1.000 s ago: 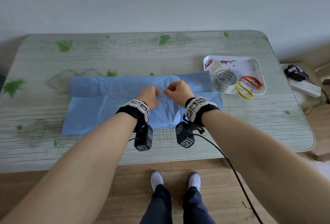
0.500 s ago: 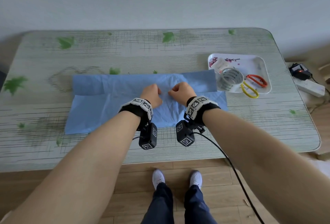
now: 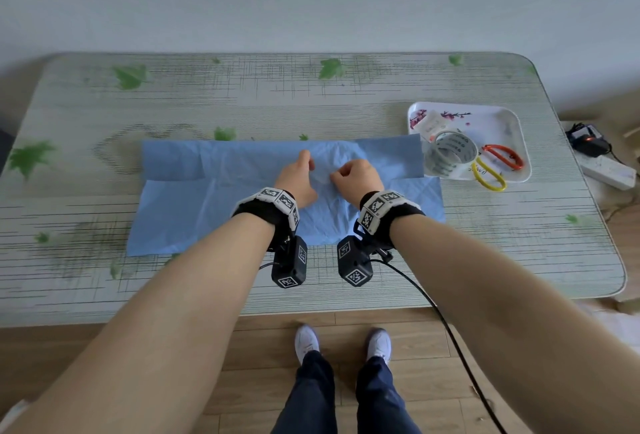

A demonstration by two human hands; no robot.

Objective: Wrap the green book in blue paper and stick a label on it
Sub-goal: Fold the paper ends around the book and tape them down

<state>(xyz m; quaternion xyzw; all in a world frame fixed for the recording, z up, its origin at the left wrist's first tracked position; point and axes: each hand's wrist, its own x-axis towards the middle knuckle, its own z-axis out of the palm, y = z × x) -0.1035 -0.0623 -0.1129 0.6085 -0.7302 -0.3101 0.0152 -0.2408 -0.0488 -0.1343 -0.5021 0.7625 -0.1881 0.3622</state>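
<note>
The blue paper [image 3: 207, 212] lies flat across the middle of the table, its far flap [image 3: 242, 160] folded toward me. The green book does not show; any part of it is under the paper. My left hand [image 3: 298, 181] and my right hand [image 3: 356, 179] rest close together on the flap's edge, fingers curled. Between their fingertips sits a pale glossy strip [image 3: 322, 174] that looks like clear tape, pinched at both ends. My left forefinger points away from me.
A white tray [image 3: 516, 122] at the right holds a roll of clear tape [image 3: 450, 153], scissors with orange and yellow handles [image 3: 504, 156] and a small white card [image 3: 429, 124]. A power strip [image 3: 609, 172] lies beyond the table's right edge. Cables hang from my wrists.
Both hands stay at the paper's centre. They have moved slightly apart, and my left forefinger has straightened. The camera has shifted a little.
</note>
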